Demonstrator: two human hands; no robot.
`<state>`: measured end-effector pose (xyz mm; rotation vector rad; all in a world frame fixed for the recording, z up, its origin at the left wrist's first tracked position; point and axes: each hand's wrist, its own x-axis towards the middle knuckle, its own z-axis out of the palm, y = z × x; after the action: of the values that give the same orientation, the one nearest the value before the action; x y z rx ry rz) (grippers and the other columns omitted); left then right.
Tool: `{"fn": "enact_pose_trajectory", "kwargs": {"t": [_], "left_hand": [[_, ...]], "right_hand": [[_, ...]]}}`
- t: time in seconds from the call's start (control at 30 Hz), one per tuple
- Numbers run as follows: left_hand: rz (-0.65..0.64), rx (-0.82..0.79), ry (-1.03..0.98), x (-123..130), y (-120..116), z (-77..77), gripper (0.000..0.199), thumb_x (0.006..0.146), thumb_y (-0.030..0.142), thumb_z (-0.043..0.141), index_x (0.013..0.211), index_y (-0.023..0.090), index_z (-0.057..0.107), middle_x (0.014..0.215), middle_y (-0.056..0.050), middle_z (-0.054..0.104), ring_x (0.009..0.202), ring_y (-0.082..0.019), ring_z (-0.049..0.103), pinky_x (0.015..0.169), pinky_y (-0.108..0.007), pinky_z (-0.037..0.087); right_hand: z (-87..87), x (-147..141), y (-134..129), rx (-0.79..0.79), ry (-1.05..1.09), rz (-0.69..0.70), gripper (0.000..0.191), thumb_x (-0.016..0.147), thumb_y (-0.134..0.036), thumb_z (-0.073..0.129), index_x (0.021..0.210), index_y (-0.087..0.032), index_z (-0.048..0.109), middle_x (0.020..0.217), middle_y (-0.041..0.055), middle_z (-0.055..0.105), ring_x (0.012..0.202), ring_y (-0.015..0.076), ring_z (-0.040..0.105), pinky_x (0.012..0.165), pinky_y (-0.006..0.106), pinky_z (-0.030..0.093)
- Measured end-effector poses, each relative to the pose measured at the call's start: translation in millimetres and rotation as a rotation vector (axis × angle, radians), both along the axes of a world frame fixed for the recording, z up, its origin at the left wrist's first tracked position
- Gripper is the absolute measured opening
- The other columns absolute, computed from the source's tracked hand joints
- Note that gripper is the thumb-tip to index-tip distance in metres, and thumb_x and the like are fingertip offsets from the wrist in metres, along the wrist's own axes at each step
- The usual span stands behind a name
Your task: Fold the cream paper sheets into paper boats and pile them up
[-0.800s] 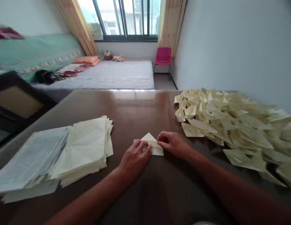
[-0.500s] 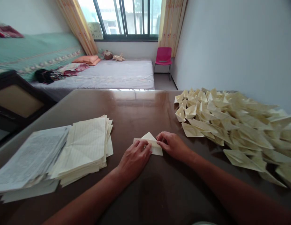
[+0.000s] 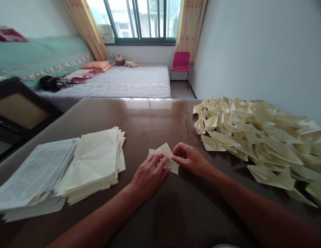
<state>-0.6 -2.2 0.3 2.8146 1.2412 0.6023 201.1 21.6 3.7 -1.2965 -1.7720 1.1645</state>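
A partly folded sheet of cream paper lies on the brown table in front of me, with a pointed corner facing away. My left hand holds its near left part down, fingers bent and pressed together over it. At the paper's right edge, my right hand pinches it between thumb and fingers. Both hands hide parts of the folds. To the left lies a stack of creased, lined cream sheets. A large heap of folded paper boats covers the right side.
Grey printed sheets lie beside the cream stack. Beyond the glossy table are a bed and a pink chair. A dark cabinet stands at left, a white wall at right.
The folded paper has turned slightly, and its upper flap now sits at a slant. My left fingers have slid a little to the right across it; my right hand stays at the right edge.
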Motion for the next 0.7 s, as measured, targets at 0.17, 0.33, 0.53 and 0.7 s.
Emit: {"fn": "enact_pose_trajectory", "kwargs": {"t": [0.17, 0.33, 0.53, 0.7], "left_hand": [[-0.008, 0.019, -0.119, -3.3, -2.1, 6.5, 0.039, 0.090, 0.037, 0.052, 0.122, 0.014, 0.050, 0.113, -0.011, 0.060, 0.104, -0.024, 0.056, 0.090, -0.039, 0.051], [0.006, 0.003, -0.245, -7.3, -2.9, 9.9, 0.043, 0.086, 0.039, 0.059, 0.120, 0.016, 0.046, 0.116, -0.011, 0.059, 0.107, -0.024, 0.056, 0.092, -0.037, 0.049], [0.027, -0.153, -0.410, -5.4, -4.3, 11.4, 0.026, 0.087, 0.029, 0.056, 0.111, 0.019, 0.048, 0.105, -0.006, 0.061, 0.088, -0.016, 0.061, 0.080, -0.028, 0.050], [0.126, -0.347, -0.570, -6.0, 1.9, 12.5, 0.010, 0.091, 0.024, 0.047, 0.092, 0.018, 0.056, 0.084, -0.001, 0.063, 0.070, -0.011, 0.058, 0.068, -0.022, 0.047]], "right_hand": [[18.0, -12.3, -19.9, 0.195, -0.049, -0.008, 0.020, 0.094, -0.032, 0.045, 0.100, -0.019, 0.060, 0.083, 0.0014, 0.067, 0.072, 0.0127, 0.061, 0.067, 0.023, 0.046], [20.6, -18.3, -31.7, 0.427, -0.105, -0.005, 0.025, 0.094, -0.017, 0.041, 0.116, -0.021, 0.052, 0.098, 0.0039, 0.068, 0.083, 0.0129, 0.065, 0.077, 0.024, 0.049], [13.0, -21.9, -32.4, 0.658, -0.151, 0.084, 0.021, 0.093, -0.016, 0.046, 0.112, -0.023, 0.052, 0.117, 0.0076, 0.061, 0.109, 0.0156, 0.058, 0.094, 0.029, 0.049], [17.8, -19.6, -32.3, 0.696, -0.130, 0.105, 0.028, 0.093, -0.012, 0.043, 0.117, -0.023, 0.051, 0.114, 0.0067, 0.063, 0.111, 0.0153, 0.058, 0.097, 0.030, 0.047]]}}
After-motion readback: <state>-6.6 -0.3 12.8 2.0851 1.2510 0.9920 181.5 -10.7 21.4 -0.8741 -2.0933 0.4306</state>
